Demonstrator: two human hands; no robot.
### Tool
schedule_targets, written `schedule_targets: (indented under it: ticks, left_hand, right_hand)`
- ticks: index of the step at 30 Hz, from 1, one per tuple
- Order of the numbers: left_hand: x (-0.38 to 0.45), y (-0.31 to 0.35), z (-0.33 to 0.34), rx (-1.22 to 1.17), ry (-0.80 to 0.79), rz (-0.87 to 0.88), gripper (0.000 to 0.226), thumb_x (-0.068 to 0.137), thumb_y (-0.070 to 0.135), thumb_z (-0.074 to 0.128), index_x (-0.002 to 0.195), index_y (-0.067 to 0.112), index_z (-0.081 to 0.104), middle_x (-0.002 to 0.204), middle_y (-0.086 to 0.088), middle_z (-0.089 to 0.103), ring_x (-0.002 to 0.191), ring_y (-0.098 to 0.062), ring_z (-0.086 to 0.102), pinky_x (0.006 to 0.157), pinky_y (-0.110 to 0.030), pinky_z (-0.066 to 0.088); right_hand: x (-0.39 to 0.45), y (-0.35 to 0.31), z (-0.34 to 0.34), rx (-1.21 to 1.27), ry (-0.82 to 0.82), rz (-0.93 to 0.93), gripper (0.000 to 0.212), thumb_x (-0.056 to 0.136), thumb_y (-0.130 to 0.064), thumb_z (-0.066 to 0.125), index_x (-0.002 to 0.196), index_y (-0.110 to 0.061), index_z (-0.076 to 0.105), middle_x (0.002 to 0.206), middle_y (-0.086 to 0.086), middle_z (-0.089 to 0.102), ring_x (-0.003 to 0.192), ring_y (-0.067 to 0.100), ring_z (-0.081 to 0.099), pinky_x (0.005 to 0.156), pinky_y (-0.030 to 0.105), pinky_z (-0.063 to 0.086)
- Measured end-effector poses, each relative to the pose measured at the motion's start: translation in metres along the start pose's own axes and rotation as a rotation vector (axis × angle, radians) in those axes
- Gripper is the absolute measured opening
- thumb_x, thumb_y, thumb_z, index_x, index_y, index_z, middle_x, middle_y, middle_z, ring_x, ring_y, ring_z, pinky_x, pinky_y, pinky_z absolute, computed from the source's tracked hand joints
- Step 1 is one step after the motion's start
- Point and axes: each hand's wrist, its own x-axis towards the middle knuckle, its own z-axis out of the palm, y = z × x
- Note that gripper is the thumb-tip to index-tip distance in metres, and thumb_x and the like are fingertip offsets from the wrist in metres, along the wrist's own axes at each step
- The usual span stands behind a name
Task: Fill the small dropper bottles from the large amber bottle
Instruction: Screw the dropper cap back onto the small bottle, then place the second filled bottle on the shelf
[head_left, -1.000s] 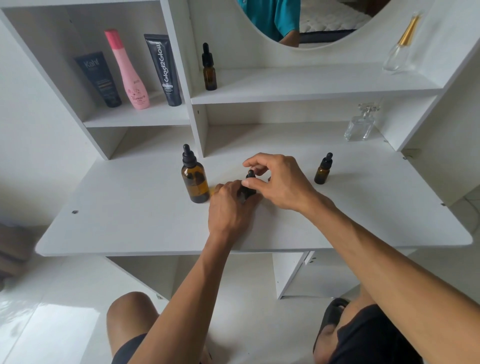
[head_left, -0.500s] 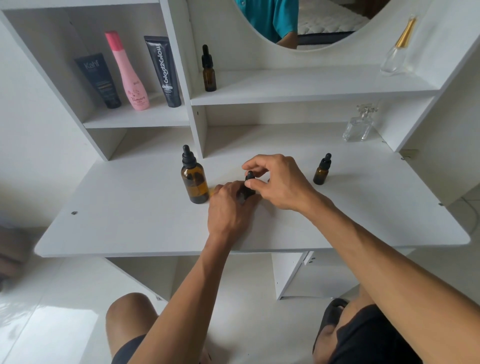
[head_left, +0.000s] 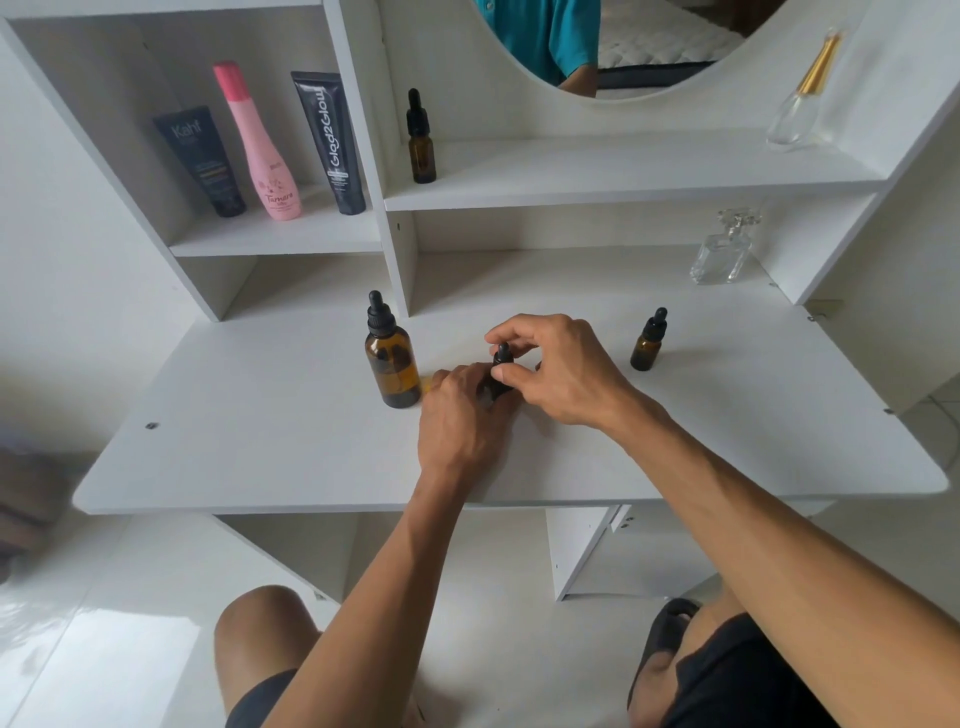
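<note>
Head view: small dropper bottle (head_left: 500, 370) stands mid-desk, body gripped by left hand (head_left: 460, 410) to steady it while right hand (head_left: 563, 371) pinches its black cap, likely unscrewing. Amber glass, mostly hidden. Large amber bottle (head_left: 392, 364) stands capped just left; second small bottle (head_left: 648, 343) stands apart, right.

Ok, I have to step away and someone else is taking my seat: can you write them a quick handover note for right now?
Left hand grips the body of a small dropper bottle standing on the desk. Right hand pinches its black cap.
The large amber bottle stands capped just left of the hands. A second small bottle waits capped to the right, a third on the shelf.
Done: cannot tell whether any bottle is filled.
Left: check each small bottle's level, fill as needed, recap.
</note>
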Motion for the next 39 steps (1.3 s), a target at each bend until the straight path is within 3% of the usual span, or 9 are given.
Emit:
schedule_targets:
  ticks: [5,9,12,17,22,27,31,34,39]
  left_hand:
    - [0.000,0.000,-0.001,0.005,0.005,-0.024,0.022,0.084,0.038,0.071,0.075,0.025,0.056,0.069,0.004,0.057,0.072,-0.023,0.051,0.056,-0.031,0.036]
    - [0.001,0.002,-0.001,0.013,0.010,-0.033,0.025,0.084,0.038,0.072,0.072,0.024,0.055,0.067,0.003,0.056,0.071,-0.024,0.049,0.056,-0.031,0.035]
    - [0.000,0.003,-0.001,0.023,0.011,-0.042,0.026,0.084,0.037,0.072,0.072,0.023,0.054,0.066,0.004,0.055,0.070,-0.023,0.048,0.055,-0.031,0.034]
    - [-0.002,0.010,-0.008,0.021,0.020,-0.013,0.024,0.084,0.037,0.073,0.074,0.023,0.057,0.068,0.001,0.060,0.069,-0.024,0.052,0.055,-0.033,0.039]
    - [-0.004,0.004,-0.007,0.049,-0.016,0.004,0.022,0.082,0.041,0.073,0.083,0.021,0.065,0.074,0.002,0.065,0.073,-0.027,0.055,0.057,-0.034,0.042]
    - [-0.002,0.001,-0.011,0.111,-0.076,-0.001,0.038,0.084,0.045,0.075,0.110,0.018,0.070,0.101,0.000,0.071,0.093,-0.025,0.058,0.076,-0.034,0.046]
    - [-0.008,0.004,-0.013,0.170,-0.107,-0.014,0.049,0.090,0.035,0.071,0.132,0.014,0.059,0.125,-0.003,0.064,0.116,-0.024,0.051,0.092,-0.029,0.040]
    - [-0.002,0.009,-0.009,0.226,-0.113,0.047,0.053,0.097,0.036,0.062,0.143,0.011,0.050,0.142,-0.008,0.055,0.130,-0.027,0.046,0.106,-0.036,0.037]
    - [0.016,0.010,0.000,0.322,-0.207,0.045,0.062,0.105,0.044,0.042,0.156,0.009,0.032,0.163,-0.010,0.031,0.151,-0.026,0.024,0.123,-0.036,0.019]
  right_hand:
    - [-0.003,0.002,0.003,0.000,0.048,0.013,0.033,0.084,-0.026,0.079,0.115,-0.023,0.070,0.106,-0.003,0.075,0.103,0.008,0.067,0.076,0.012,0.042]
    - [-0.004,0.002,0.004,-0.001,0.086,0.017,0.032,0.082,-0.029,0.081,0.111,-0.023,0.071,0.104,-0.004,0.075,0.090,0.011,0.067,0.070,0.008,0.041]
    - [-0.006,-0.001,0.004,0.007,0.091,0.029,0.032,0.081,-0.030,0.082,0.110,-0.022,0.071,0.101,-0.005,0.075,0.084,0.011,0.064,0.076,0.018,0.046]
    - [-0.009,-0.003,-0.001,0.023,0.103,0.015,0.030,0.080,-0.029,0.082,0.107,-0.021,0.072,0.098,-0.007,0.075,0.085,0.011,0.066,0.073,0.016,0.047]
    - [-0.013,-0.002,0.005,0.007,0.080,0.034,0.024,0.081,-0.029,0.080,0.102,-0.021,0.072,0.097,-0.006,0.075,0.090,0.013,0.068,0.083,0.025,0.052]
    - [-0.014,-0.001,0.004,0.036,0.084,0.042,0.025,0.083,-0.024,0.079,0.106,-0.016,0.072,0.096,-0.005,0.073,0.091,0.010,0.066,0.084,0.021,0.049]
    - [-0.013,-0.006,-0.010,0.114,0.229,0.022,0.022,0.087,-0.022,0.075,0.107,-0.015,0.070,0.094,-0.006,0.072,0.085,0.004,0.066,0.076,0.009,0.047]
    - [0.001,-0.021,-0.031,0.141,0.357,-0.037,0.021,0.089,-0.019,0.072,0.109,-0.013,0.069,0.091,-0.006,0.071,0.083,0.005,0.067,0.082,0.018,0.054]
    - [0.046,-0.049,-0.065,0.129,0.532,-0.172,0.024,0.090,-0.020,0.069,0.110,-0.008,0.067,0.090,-0.004,0.069,0.082,0.010,0.066,0.084,0.034,0.058]
